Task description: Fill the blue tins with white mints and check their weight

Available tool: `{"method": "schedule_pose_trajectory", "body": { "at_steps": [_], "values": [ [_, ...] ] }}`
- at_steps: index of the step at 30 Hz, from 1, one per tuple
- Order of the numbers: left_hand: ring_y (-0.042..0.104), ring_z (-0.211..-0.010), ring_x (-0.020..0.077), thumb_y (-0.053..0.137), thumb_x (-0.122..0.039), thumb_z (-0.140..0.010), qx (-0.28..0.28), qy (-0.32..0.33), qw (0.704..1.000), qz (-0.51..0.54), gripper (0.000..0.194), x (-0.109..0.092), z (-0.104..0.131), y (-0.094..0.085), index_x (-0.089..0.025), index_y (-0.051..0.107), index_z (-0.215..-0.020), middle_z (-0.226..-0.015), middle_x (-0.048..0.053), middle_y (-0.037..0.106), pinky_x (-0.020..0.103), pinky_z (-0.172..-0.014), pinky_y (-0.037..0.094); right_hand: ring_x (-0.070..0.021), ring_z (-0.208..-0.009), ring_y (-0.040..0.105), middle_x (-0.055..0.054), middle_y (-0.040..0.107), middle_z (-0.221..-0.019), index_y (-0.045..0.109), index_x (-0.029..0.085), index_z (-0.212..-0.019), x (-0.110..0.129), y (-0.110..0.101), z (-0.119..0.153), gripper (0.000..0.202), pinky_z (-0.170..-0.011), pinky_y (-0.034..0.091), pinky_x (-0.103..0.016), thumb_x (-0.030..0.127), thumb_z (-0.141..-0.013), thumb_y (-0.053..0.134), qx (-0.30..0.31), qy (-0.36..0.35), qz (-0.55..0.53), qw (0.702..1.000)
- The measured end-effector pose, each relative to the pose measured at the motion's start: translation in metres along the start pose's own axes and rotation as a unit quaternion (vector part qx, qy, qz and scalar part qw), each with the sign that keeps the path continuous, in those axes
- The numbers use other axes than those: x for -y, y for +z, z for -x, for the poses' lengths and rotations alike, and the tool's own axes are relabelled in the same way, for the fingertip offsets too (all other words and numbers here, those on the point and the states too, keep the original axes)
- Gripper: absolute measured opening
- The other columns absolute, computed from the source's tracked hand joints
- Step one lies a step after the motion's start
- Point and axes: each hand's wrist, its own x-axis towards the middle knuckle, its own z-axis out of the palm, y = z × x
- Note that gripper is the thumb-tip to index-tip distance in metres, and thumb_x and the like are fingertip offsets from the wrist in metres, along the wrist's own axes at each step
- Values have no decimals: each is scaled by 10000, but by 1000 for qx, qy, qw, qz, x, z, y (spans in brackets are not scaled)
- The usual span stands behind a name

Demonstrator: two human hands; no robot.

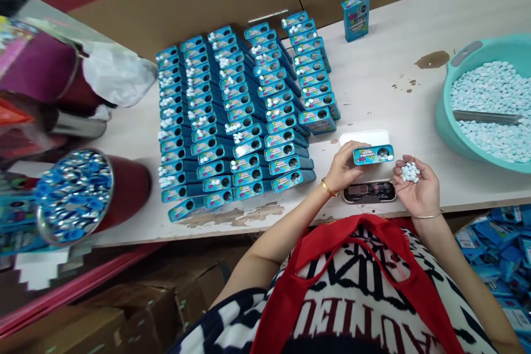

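Observation:
My left hand (345, 168) is wrapped round a blue candy box (373, 155), whose printed top with a dark round hole faces up. Beside it, my right hand (418, 188) is cupped palm up around a small heap of pale candies (410, 172). The box is above a small scale, with its white platform (365, 137) behind and its dark display panel (369, 192) in front. At the right, a turquoise basin (446, 116) holds many pale candies and a metal scoop (485, 116).
Rows of blue boxes (244, 99), some with candies on top, fill the table's left half. One box (355, 16) stands at the back. A red bucket (128, 191) of blue and silver pieces is at the left. More blue boxes (501, 232) lie below the table's right edge.

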Motion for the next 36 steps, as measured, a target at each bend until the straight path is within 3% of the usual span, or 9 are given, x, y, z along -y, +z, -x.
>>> {"method": "schedule_pose_trajectory", "body": {
  "at_steps": [3, 6, 9, 12, 14, 18, 21, 28, 36],
  "values": [
    [624, -1035, 201, 685, -480, -854, 14, 3, 999, -33, 466, -1, 0, -5, -195, 570, -1204, -1116, 88, 655, 379, -916, 500, -134, -700, 690, -75, 707, -769, 659, 129, -855, -1, -4, 6, 208, -564, 567, -195, 215, -849, 471, -34, -1, -11, 999],
    [576, -1160, 242, 667, -532, -854, -46, 58, 986, -149, 603, -20, 4, -13, -209, 477, -1326, -1242, 123, 607, 434, -979, 472, -175, -862, 730, -106, 737, -859, 669, 118, -870, -4, -6, 15, 243, -701, 618, -246, 209, -872, 444, -54, 0, -26, 998],
    [616, -989, 183, 630, -407, -910, -91, 144, 960, -224, 431, -51, 13, -14, -220, 497, -1274, -1085, 65, 640, 361, -875, 500, -200, -976, 726, -120, 747, -958, 673, 117, -891, -6, -8, 26, 250, -805, 623, -293, 216, -890, 444, -63, 5, -35, 997],
    [615, -859, 121, 497, -266, -983, 80, 208, 957, -184, 214, -77, 24, 2, -205, 564, -1177, -987, 27, 665, 264, -797, 503, -195, -1060, 704, -116, 743, -1045, 671, 140, -927, -9, -14, 35, 225, -879, 607, -324, 233, -895, 468, -58, 3, -27, 998],
    [610, -925, 126, 407, -232, -1012, 190, 196, 944, -183, 247, -86, 30, 20, -192, 597, -1166, -1078, 48, 670, 253, -811, 501, -186, -1101, 687, -107, 733, -1099, 668, 158, -956, -11, -19, 41, 206, -947, 580, -352, 247, -889, 494, -57, -4, -13, 998],
    [594, -957, 166, 366, -245, -1025, 289, 133, 918, -236, 292, -88, 35, 55, -179, 634, -1120, -1119, 70, 634, 279, -745, 488, -161, -1111, 681, -75, 733, -1112, 662, 181, -949, -16, -31, 52, 187, -1064, 499, -359, 240, -884, 497, -106, -10, 12, 994],
    [589, -901, 170, 393, -285, -1020, 335, 126, 900, -249, 264, -85, 38, 67, -196, 637, -1072, -1111, 65, 602, 284, -656, 459, -152, -1077, 695, -60, 743, -1075, 664, 186, -926, -19, -38, 57, 202, -1078, 487, -366, 230, -895, 469, -143, -5, 15, 990],
    [591, -853, 173, 400, -281, -1014, 334, 110, 896, -271, 230, -84, 42, 71, -202, 615, -1015, -1046, 77, 590, 281, -595, 410, -211, -1137, 671, -63, 743, -1077, 682, 192, -935, -24, -49, 60, 165, -1058, 512, -412, 249, -836, 562, -103, 44, 10, 994],
    [542, -822, 149, 407, -235, -1008, 290, 121, 912, -263, 206, -82, 39, 64, -185, 604, -978, -1005, 73, 595, 279, -590, 335, -184, -1051, 697, -62, 749, -1007, 696, 182, -972, -29, -47, 54, 230, -993, 560, -363, 287, -850, 531, -70, 71, 43, 994]
  ]
}}
